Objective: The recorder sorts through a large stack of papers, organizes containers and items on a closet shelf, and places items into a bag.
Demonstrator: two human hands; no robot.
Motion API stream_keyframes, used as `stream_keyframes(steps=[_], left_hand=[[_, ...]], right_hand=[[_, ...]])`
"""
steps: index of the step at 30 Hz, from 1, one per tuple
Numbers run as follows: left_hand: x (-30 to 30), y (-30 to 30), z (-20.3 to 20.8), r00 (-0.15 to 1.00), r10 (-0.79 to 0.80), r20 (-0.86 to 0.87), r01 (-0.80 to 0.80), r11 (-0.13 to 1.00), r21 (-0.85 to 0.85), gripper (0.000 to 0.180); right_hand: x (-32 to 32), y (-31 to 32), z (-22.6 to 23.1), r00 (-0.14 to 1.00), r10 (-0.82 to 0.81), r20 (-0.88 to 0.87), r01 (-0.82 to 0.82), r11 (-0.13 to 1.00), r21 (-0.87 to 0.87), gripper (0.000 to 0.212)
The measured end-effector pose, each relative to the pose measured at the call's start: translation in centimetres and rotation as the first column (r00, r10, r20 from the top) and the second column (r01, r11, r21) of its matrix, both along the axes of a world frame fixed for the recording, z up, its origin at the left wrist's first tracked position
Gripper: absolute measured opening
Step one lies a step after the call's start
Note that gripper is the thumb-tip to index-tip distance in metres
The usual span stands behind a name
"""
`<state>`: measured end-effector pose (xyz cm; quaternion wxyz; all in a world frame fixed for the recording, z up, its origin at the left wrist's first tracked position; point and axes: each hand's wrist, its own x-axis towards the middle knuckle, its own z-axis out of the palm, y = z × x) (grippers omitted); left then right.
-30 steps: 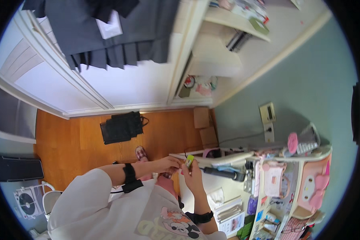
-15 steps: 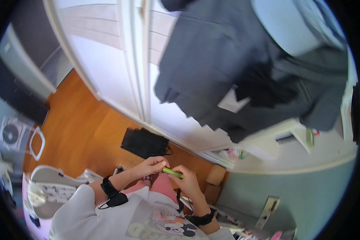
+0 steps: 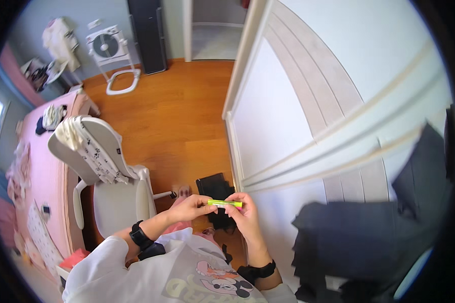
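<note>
A small lime-green tube lies level in front of my body, one end in each hand. My left hand pinches its left end between thumb and fingers. Around its right end the fingers and thumb of my right hand are closed. Most of the tube's middle shows between the fingertips; its exact kind is too small to make out.
A black flat bag lies on the wooden floor beyond my hands. To the left stands a light chair beside a pink-covered bed. Dark grey cloth hangs by white wardrobe doors at right. Farther off is a fan.
My view has swung left, bringing the chair, bed and fan in more fully. The tube, tilted before, is now level between both hands.
</note>
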<state>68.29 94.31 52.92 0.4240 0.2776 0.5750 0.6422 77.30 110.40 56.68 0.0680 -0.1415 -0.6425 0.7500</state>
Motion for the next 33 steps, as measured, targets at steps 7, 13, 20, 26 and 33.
stream_keyframes(steps=[7, 13, 20, 26, 33], left_hand=[[-11.6, -3.8, -1.0, 0.946, 0.123, 0.299, -0.155, 0.984, 0.085, 0.028], [-27.0, -6.1, 0.0, 0.37, -0.133, 0.92, -0.591, 0.73, 0.343, 0.027], [-39.9, -7.3, 2.2, 0.335, -0.089, 0.938, -0.783, 0.528, 0.33, 0.056], [-51.1, -5.4, 2.0, 0.369, -0.055, 0.928, -0.778, 0.528, 0.341, 0.065], [-67.9, -0.9, 1.3, 0.402, 0.108, 0.909, -0.784, 0.554, 0.28, 0.046]], right_hand=[[-15.9, -2.4, -1.1, 0.963, 0.269, -0.018, -0.266, 0.934, -0.238, 0.018], [-32.0, -3.3, -0.3, 0.998, 0.059, 0.001, -0.05, 0.845, -0.533, 0.022], [-45.6, -2.9, -0.9, 0.989, 0.141, -0.054, -0.078, 0.172, -0.982, 0.043], [-58.5, -1.4, -1.9, 0.988, 0.144, -0.059, -0.075, 0.11, -0.991, 0.069], [-77.1, 4.1, -2.4, 0.944, 0.215, -0.25, -0.254, -0.009, -0.967, 0.057]])
